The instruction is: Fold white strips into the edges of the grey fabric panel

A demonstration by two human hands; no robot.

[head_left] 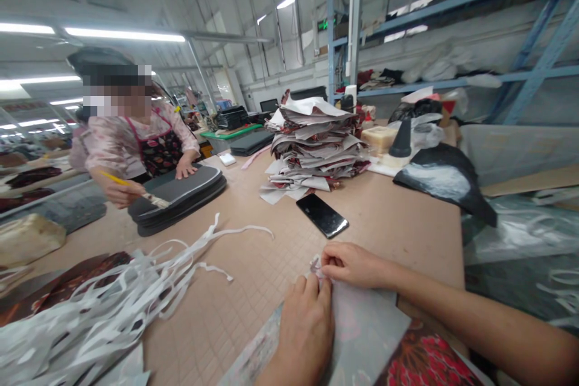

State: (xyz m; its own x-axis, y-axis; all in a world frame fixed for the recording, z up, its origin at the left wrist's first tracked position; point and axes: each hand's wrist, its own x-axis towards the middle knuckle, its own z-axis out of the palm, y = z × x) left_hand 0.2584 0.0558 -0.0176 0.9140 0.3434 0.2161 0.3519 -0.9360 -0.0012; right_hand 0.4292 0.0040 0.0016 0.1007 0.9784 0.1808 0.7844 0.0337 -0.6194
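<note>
Head view: left hand [305,332] curled on pale grey fabric sheet with red floral edge [366,332] at 6 o'clock, grip unclear; right hand [355,265] in narrow pinch on small pale fabric scrap [315,265], scrap mostly hidden by fingers. Sheet's near edge cut off by frame. Translucent plastic bag [425,136] at 2 o'clock, contents hard to make out.

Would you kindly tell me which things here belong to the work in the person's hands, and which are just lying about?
In use: left hand and right hand, both gathering a pale sheet; floral printed fabric beside it.

Lying about: black smartphone; stack of printed sheets; white strips.
</note>
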